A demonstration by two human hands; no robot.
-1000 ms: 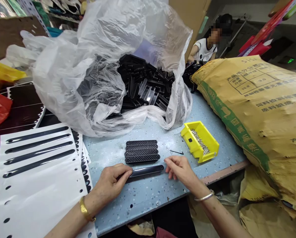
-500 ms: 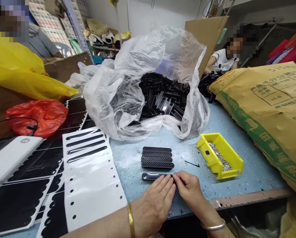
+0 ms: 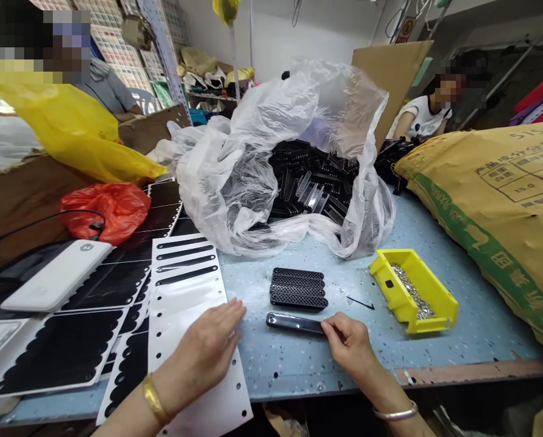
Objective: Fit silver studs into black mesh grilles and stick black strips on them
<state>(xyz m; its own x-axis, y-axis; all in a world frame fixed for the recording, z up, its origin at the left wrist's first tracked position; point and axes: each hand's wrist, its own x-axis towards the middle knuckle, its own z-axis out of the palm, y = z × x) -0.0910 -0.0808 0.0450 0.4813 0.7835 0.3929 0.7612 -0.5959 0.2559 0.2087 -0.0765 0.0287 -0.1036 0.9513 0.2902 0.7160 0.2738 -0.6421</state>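
Observation:
My right hand (image 3: pixel 349 348) pinches the right end of a long glossy black strip part (image 3: pixel 293 322) that lies on the blue speckled table (image 3: pixel 298 364). My left hand (image 3: pixel 204 353) rests flat, fingers out, on a white backing sheet (image 3: pixel 193 340) with black slot-shaped stickers. Just beyond the strip lies a small stack of black mesh grille pieces (image 3: pixel 298 287). A thin black pin (image 3: pixel 360 301) lies to their right.
A clear plastic bag (image 3: pixel 253 170) full of black parts stands behind. A yellow bin (image 3: pixel 412 291) of small metal pieces sits right, next to a big tan sack (image 3: pixel 503 200). Black sticker sheets (image 3: pixel 71 328), a white power bank (image 3: pixel 57 276), red and yellow bags lie left. Two other people sit beyond.
My left hand left the black strip and moved left onto the white sheet. My right hand stayed at the strip's right end. The view swung left and up.

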